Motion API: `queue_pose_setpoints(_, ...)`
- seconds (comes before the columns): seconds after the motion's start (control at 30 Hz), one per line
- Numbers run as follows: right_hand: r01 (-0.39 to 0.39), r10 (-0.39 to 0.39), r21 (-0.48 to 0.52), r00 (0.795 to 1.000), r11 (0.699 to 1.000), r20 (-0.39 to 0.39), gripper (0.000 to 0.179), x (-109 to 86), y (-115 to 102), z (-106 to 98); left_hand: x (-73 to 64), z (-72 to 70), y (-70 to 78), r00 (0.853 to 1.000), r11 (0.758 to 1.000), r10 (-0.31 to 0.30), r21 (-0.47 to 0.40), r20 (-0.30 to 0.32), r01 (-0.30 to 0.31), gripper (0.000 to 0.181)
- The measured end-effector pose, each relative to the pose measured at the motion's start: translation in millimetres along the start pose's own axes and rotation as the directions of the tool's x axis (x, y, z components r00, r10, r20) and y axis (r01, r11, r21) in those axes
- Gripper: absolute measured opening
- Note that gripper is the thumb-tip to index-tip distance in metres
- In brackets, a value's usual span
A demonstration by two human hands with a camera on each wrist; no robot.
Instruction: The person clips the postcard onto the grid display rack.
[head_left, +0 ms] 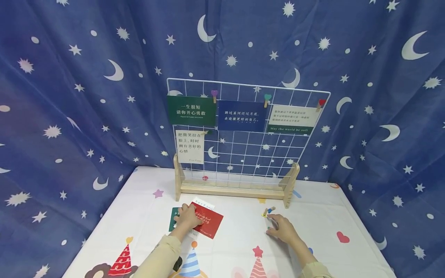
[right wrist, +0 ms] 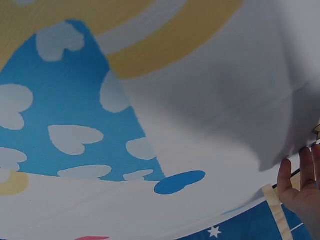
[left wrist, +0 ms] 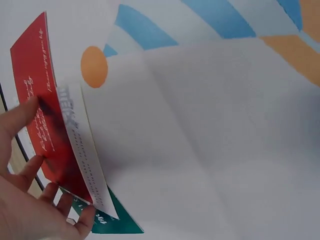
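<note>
My left hand (head_left: pixel 188 218) rests on a loose pile of cards on the table, its fingers spread over them. On top lies a red card (head_left: pixel 212 222) with white script. A green card (head_left: pixel 172 219) shows at the left, and a white card (head_left: pixel 203 203) sticks out behind. In the left wrist view, thumb and fingertips touch the red card (left wrist: pixel 42 95), with a white card (left wrist: pixel 87 150) beneath. My right hand (head_left: pixel 285 230) hovers low, fingers loosely bent, beside small clothespins (head_left: pixel 268 211) with yellow and blue tops. Something tiny and teal shows near its thumb.
A white wire grid (head_left: pixel 243 154) stands in a wooden base (head_left: pixel 233 190) behind the hands. Clipped to it are a green card (head_left: pixel 192 111), a blue card (head_left: pixel 241 116) and two pale ones. A small black object (head_left: pixel 177 264) lies by the left sleeve.
</note>
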State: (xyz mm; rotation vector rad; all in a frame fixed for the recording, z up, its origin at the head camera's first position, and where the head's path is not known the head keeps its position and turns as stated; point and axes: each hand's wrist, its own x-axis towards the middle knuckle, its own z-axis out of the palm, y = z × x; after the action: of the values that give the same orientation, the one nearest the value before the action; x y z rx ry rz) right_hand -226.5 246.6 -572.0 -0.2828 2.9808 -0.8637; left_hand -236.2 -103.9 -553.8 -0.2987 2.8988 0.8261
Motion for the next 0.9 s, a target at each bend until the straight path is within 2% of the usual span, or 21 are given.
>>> queue_pose_setpoints(0.1,0.004,-0.004,0.018,1.000,1.000,0.003,0.059,0.3,1.2,0.8,3.6,2.9,-3.3,0.997,0.998,-0.054,-0.020,-0.057,0.053,0.068)
queue_pose_setpoints(0.2,0.008,-0.008,0.027,1.000,1.000,0.004,0.058,0.8,2.3,1.6,6.3,2.0,-5.1,0.992,0.995,-0.099,-0.013,-0.074,0.098,0.076)
queue_pose_setpoints(0.4,-0.002,0.002,0.024,1.000,1.000,-0.006,0.057,0.9,5.0,1.0,4.7,-5.4,-0.7,0.973,0.973,-0.230,-0.028,-0.015,0.229,0.085)
queue_pose_setpoints(0.5,-0.007,0.008,0.026,1.000,1.000,-0.012,0.057,0.4,3.8,0.9,2.2,-8.6,-1.3,0.962,0.960,-0.273,-0.058,0.010,0.273,0.091)
queue_pose_setpoints(0.7,0.001,-0.001,0.023,1.000,1.000,-0.019,0.052,-2.2,2.2,1.1,-3.8,-14.8,-5.9,0.955,0.948,-0.296,-0.116,0.016,0.296,0.099)
queue_pose_setpoints(0.9,0.006,-0.006,0.013,0.999,1.000,-0.035,0.050,-3.5,-0.3,4.0,-7.9,-16.7,-12.0,0.958,0.949,-0.288,-0.130,0.014,0.287,0.094)
